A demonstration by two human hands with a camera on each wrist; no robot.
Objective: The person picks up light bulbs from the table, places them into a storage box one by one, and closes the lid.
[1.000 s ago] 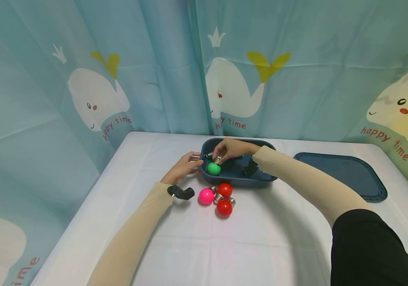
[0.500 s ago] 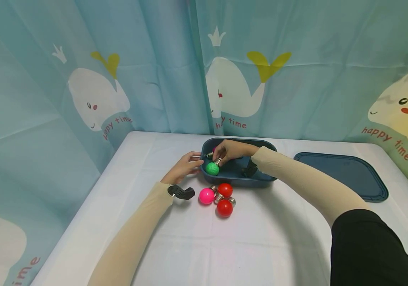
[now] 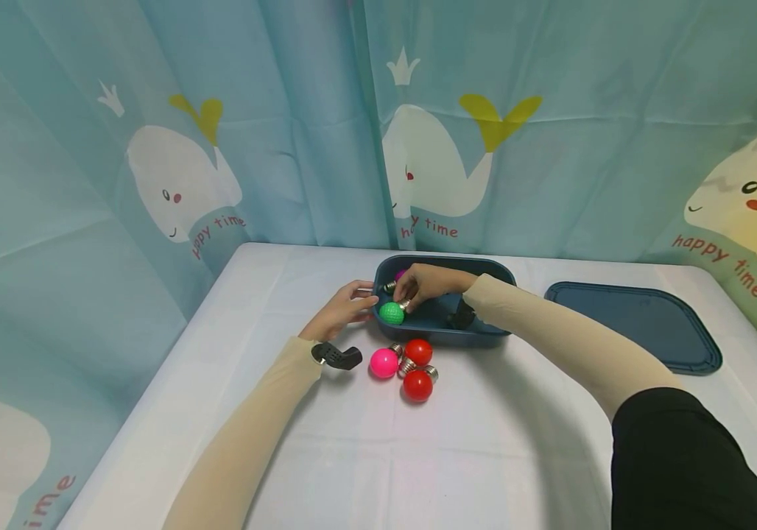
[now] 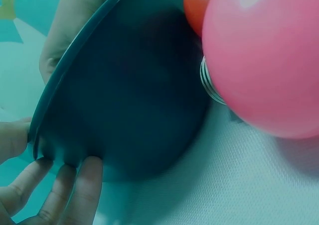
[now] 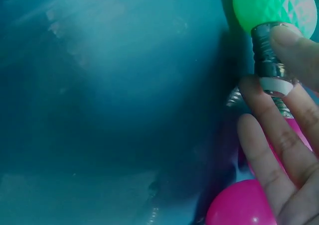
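Note:
In the head view, my right hand reaches down into a dark blue box. Its thumb and fingers pinch the silver screw base of a green light bulb, whose dimpled globe points to the left; the right wrist view shows the white tip of the base between the fingers. Pink bulbs lie in the box beside those fingers. My left hand steadies the box's left end, its fairly straight fingers touching the outer wall and rim.
Just in front of the box lie a pink bulb, a red bulb and another red bulb. A flat dark blue lid rests at the right on the white tabletop. A whale-print curtain hangs behind.
The right hand has lowered slightly towards the near side of the box, and the green bulb has shifted a little to the left. The left hand stays at the box's end.

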